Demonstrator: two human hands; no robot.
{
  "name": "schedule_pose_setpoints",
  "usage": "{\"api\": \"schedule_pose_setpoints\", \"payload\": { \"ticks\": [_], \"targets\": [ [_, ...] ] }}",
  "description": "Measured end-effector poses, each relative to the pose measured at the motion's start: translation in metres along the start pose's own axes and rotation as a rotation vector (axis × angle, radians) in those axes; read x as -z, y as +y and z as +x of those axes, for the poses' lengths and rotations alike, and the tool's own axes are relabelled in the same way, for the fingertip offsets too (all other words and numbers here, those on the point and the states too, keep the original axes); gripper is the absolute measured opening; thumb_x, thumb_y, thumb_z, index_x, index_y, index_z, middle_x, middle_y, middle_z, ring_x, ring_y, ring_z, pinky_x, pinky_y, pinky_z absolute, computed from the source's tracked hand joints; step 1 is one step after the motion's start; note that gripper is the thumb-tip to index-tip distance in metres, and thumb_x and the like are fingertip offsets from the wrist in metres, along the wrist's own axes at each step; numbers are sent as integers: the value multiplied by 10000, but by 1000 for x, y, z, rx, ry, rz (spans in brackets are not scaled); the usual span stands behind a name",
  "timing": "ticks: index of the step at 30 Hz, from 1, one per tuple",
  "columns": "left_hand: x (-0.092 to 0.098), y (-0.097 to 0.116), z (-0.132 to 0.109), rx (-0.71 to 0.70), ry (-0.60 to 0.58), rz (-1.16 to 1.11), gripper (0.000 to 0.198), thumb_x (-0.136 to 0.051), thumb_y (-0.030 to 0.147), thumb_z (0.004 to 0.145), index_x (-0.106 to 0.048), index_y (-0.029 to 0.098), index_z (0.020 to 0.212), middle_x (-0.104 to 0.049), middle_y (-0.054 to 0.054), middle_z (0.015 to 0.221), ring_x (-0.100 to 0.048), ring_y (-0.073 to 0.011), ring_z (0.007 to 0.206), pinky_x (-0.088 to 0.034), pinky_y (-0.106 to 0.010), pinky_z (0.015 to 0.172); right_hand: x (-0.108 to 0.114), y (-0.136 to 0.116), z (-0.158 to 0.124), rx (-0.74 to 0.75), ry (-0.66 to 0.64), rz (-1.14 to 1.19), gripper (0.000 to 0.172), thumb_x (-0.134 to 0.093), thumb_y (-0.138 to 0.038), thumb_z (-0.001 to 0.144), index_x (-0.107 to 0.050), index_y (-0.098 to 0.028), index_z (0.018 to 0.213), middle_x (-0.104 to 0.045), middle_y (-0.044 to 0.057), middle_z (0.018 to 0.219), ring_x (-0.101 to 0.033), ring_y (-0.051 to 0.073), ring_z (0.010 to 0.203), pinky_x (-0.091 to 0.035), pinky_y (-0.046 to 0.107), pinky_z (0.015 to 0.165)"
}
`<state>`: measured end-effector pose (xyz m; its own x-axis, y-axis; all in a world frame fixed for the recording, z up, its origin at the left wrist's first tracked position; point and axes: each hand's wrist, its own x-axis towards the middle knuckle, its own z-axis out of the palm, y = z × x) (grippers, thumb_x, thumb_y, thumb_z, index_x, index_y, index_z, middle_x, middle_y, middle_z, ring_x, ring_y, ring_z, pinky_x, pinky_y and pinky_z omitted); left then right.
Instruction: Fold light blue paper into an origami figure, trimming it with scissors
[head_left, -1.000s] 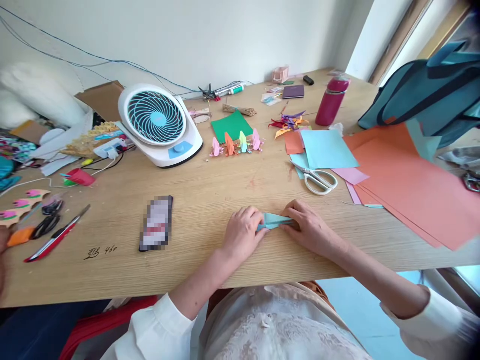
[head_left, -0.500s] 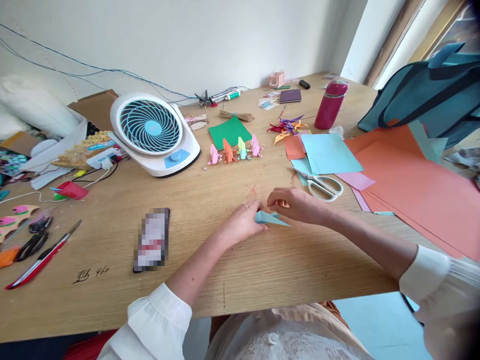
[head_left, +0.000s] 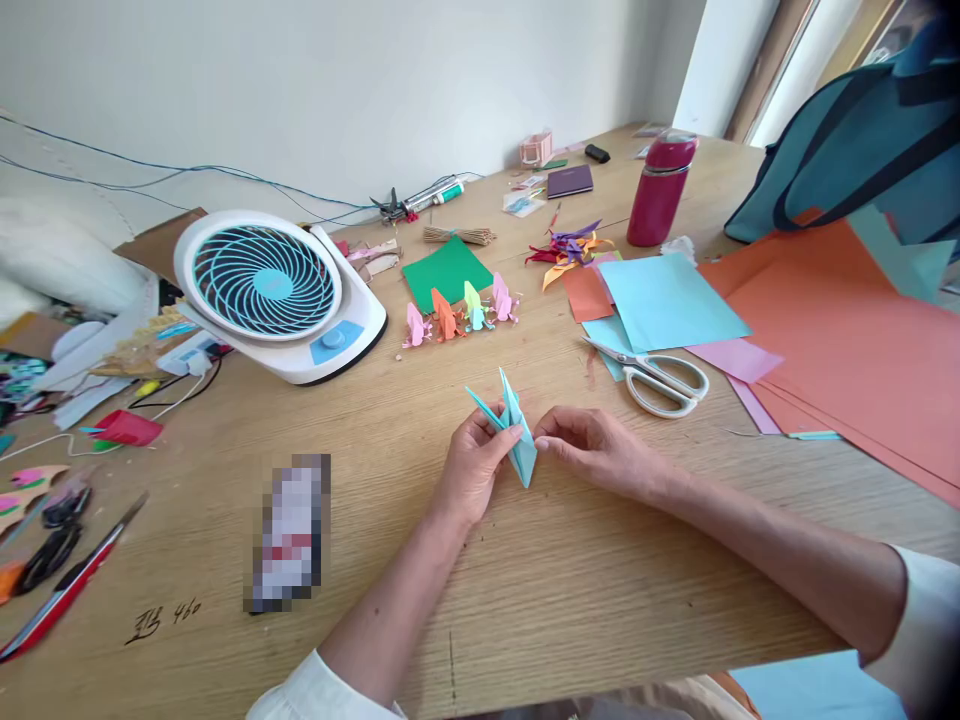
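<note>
A light-blue folded paper piece point(head_left: 523, 450) with two narrow points sticking up and a broader point below is pinched between the thumb and fingers of my left hand point(head_left: 474, 462). It is held just over the table. My right hand point(head_left: 596, 448) is curled close beside it, thumb and index tips drawn together at the paper's right edge. Whether those tips grip the paper is too fine to tell. White-handled scissors point(head_left: 666, 385) lie beyond my right hand, blades pointing left.
Small folded paper figures point(head_left: 445, 314) stand in a row before a green sheet point(head_left: 442, 272). Blue paper point(head_left: 675, 300) and large orange sheets point(head_left: 847, 370) lie right. A fan point(head_left: 330, 350), phone point(head_left: 289, 530), red-handled knife point(head_left: 71, 590) and magenta bottle point(head_left: 660, 195) are around.
The blue paper has turned from lying nearly flat to upright, its points now spread and visible. My left hand has rotated with it. My right hand has shifted slightly lower, and the camera view has tilted.
</note>
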<state>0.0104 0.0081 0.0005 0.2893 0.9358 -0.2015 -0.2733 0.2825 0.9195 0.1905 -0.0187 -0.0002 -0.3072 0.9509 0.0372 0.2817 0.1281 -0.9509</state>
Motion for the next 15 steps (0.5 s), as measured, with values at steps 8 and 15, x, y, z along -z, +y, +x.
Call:
{"api": "schedule_pose_setpoints", "payload": {
  "ticks": [8,15],
  "targets": [
    [-2,-10,-6,-112,-33,167,207,-758,269,718,-623,179,847,-617,23,786,-547,-99,732,-472,-230,747,-13,-2,-7,33,90,101,171,-605,-352,887,-594,-187,844,-635,7,774,-568,131,671,-451,247,595],
    [-1,-1,-11,-126,-85,331,206,-722,330,760,-618,172,840,-605,8,775,-541,-118,725,-442,-241,703,-19,-3,-9,26,136,6,161,-577,-310,886,-560,-199,770,-611,2,705,-552,134,633,-439,255,568]
  ]
}}
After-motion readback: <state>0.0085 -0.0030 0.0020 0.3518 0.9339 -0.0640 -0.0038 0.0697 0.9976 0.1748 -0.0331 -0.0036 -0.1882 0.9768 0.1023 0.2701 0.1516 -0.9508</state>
